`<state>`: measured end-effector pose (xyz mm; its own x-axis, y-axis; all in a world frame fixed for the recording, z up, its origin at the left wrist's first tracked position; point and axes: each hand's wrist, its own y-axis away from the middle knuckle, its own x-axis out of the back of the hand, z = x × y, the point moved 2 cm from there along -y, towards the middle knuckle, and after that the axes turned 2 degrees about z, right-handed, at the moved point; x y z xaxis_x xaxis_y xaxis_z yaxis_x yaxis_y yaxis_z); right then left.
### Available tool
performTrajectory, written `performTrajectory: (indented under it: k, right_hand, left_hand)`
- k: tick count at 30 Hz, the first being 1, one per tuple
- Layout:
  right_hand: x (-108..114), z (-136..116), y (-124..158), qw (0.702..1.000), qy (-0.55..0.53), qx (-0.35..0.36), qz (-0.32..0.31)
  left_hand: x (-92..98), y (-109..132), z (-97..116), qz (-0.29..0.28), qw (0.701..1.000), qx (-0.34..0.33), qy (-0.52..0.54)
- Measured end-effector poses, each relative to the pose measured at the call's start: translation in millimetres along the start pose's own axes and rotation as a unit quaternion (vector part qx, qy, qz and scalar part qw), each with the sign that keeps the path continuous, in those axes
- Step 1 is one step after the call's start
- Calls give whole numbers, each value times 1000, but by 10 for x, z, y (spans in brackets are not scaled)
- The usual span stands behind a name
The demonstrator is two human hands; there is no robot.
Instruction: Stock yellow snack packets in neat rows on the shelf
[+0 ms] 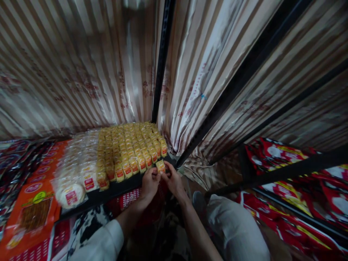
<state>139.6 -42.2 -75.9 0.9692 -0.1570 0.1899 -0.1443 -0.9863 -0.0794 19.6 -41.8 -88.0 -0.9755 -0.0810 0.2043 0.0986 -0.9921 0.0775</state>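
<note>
Between my two hands is a small yellow snack packet [160, 166] with a red label, held up just in front of the shelf edge. My left hand [150, 182] pinches it from the left, fingers closed. On the other side, my right hand [173, 180] grips it with thumb and fingers. Behind it, rows of similar yellow packets [130, 145] fill the right part of the shelf. To their left lie clear-wrapped white round packs [71, 195] with red labels, lined up in rows.
Orange snack bags [35, 208] and dark packets [11, 174] lie at far left. A black upright post [162, 61] stands at the back corner, before striped curtain sheeting [81, 65]. On the right, another rack holds red bags [282, 154]. Red baskets [129, 198] sit below the shelf.
</note>
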Motion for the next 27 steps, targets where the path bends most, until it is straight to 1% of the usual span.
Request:
performTrajectory:
  k: [2, 5, 7, 9, 12, 14, 16, 20, 25, 27]
  right_hand:
    - [-3, 111, -44, 1000, 3, -6, 19]
    - [-9, 230, -146, 998, -44, -6, 43]
    - [-22, 282, -234, 997, -48, -3, 57]
    - [-45, 323, -324, 997, -30, 0, 68]
    - [-83, 369, -440, 996, 12, 11, 93]
    - [-107, 385, -501, 993, 34, 21, 108]
    - [-129, 391, -547, 992, 44, 30, 113]
    - [-156, 384, -599, 993, 44, 48, 103]
    - [-150, 398, -608, 982, 102, 71, 146]
    - [-159, 422, -601, 981, 99, 66, 153]
  left_hand:
    - [-109, -111, 8, 0, 1000, -12, -17]
    - [-224, -232, 37, -4, 999, -15, -29]
    - [-275, -265, 59, 5, 999, -18, -30]
    - [-310, -260, 72, 22, 999, -31, -28]
    - [-335, -217, 64, 50, 997, -59, -25]
    - [-335, -196, 46, 53, 996, -68, -29]
    - [-326, -196, 27, 39, 996, -72, -34]
    - [-306, -232, 1, 15, 995, -78, -55]
    - [-327, -245, 5, 4, 996, -75, -55]
    - [-336, -232, 15, 0, 996, -73, -46]
